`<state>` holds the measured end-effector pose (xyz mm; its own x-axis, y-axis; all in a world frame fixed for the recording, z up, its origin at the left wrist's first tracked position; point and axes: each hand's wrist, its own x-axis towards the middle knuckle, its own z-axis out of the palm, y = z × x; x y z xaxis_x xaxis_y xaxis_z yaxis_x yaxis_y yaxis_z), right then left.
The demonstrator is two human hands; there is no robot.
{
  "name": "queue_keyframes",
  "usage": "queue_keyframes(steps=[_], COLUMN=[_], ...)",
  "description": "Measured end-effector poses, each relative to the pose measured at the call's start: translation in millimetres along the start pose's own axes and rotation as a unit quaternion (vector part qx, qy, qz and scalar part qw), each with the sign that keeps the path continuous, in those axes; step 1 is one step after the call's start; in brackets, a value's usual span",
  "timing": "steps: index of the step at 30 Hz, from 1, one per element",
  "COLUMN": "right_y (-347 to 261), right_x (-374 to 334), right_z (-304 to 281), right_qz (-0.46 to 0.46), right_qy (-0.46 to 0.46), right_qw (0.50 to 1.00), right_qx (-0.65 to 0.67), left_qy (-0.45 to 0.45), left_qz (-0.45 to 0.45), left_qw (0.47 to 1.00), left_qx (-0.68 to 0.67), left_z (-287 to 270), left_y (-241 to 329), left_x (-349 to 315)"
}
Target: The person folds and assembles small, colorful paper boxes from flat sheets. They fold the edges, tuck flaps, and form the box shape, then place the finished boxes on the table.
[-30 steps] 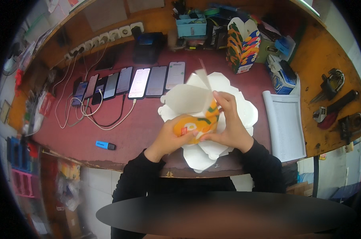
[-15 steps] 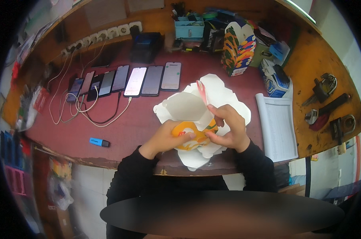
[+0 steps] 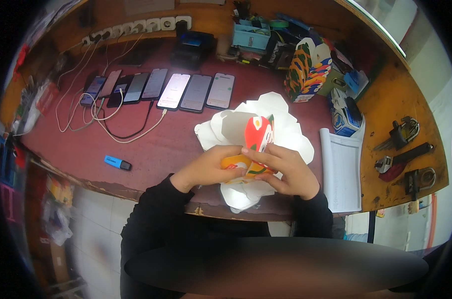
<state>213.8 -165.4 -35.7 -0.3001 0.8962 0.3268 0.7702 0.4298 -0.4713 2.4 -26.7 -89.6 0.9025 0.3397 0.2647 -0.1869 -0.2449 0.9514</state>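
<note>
Between my hands is a paper food box (image 3: 259,130), partly folded, with red, yellow and green print outside and white inside. My left hand (image 3: 211,167) grips its yellow left side, thumb on the front panel. The fingers of my right hand (image 3: 285,169) lie bent over its right side, at the foot of a raised red flap. Beneath and behind the box, white unfolded box blanks (image 3: 292,132) lie spread on the red tabletop, overhanging toward the near edge. Part of the box is hidden behind my fingers.
Several phones (image 3: 173,91), some with cables, lie in a row at the back left, below a row of sockets (image 3: 152,25). A blue highlighter (image 3: 118,163) is near the left edge. At right are stacked folded boxes (image 3: 305,70), a paper pad (image 3: 341,169) and a wrench (image 3: 403,156).
The right side flap has swung inward, so its red printed face now stands up toward me. My right hand has closed in on the box, nearer my left.
</note>
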Motion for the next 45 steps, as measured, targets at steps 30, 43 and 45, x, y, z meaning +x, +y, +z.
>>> queue_keyframes(steps=[30,43,45], right_y=[-36,-24,-24], right_x=[39,62,61], right_z=[-23,-18,-19], right_qz=[-0.012,0.022,0.025], right_qy=[-0.107,-0.096,-0.104], right_qw=[0.991,0.993,0.992], right_qx=[-0.077,0.064,0.062], left_qy=[0.035,0.046,0.031], left_qz=[0.026,0.086,0.077], left_qw=[0.999,0.989,0.990], left_qx=[0.004,-0.113,-0.114], left_z=[-16,-22,-22], left_y=[9,1,-1], left_x=[-7,-6,-4])
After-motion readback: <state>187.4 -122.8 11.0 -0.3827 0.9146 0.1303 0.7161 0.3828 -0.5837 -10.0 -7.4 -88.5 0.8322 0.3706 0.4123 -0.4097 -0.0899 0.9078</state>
